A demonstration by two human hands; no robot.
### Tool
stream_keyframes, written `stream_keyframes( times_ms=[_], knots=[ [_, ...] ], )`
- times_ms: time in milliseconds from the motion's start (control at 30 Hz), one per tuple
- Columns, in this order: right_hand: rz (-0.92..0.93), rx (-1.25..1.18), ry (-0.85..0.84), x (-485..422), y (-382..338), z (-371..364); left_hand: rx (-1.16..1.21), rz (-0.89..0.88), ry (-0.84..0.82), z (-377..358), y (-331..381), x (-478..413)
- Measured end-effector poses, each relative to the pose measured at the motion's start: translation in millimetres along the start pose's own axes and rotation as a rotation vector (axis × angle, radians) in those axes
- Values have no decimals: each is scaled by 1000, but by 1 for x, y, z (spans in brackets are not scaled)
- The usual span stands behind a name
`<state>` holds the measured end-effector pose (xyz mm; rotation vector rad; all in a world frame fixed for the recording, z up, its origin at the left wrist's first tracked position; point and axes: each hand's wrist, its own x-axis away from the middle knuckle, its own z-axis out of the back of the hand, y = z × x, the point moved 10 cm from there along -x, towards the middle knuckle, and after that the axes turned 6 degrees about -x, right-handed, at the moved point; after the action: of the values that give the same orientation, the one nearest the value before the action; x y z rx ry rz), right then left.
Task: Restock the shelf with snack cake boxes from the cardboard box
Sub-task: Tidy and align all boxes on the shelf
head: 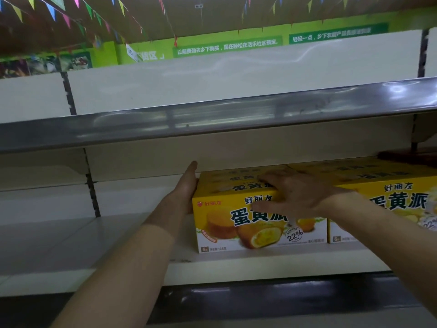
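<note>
Two bare forearms reaching forward and up from the bottom edge. Left hand [186, 185] laid flat, fingers straight, against the left end of a yellow snack cake box [257, 223]. Right hand [293, 197] spread open over the box's upper front edge, fingers straight, pressing rather than gripping. Box standing between the hands on the white shelf [94, 237]. Just right of the right hand, a second yellow box [390, 200], touching the first. Above both hands, an upper shelf's grey edge [212, 119]. Beyond, coloured bunting [66, 17].

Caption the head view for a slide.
Both hands, left and right, set a yellow cake box on the shelf.
</note>
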<state>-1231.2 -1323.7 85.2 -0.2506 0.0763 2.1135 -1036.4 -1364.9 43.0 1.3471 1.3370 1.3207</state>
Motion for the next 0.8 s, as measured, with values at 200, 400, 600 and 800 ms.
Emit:
stream_keyframes(
  times_ms=[200,400,600,800],
  knots=[
    [7,-18,23,1,-1,1,-153,-45,30,-3,8,2],
    [10,-6,87,0,-1,4,-524,-78,114,-1,25,3],
    [45,-16,84,9,-5,6,-1308,-434,193,-52,58,48],
    [-17,94,56,41,30,8,-1656,-432,49,-116,13,85]
  ],
)
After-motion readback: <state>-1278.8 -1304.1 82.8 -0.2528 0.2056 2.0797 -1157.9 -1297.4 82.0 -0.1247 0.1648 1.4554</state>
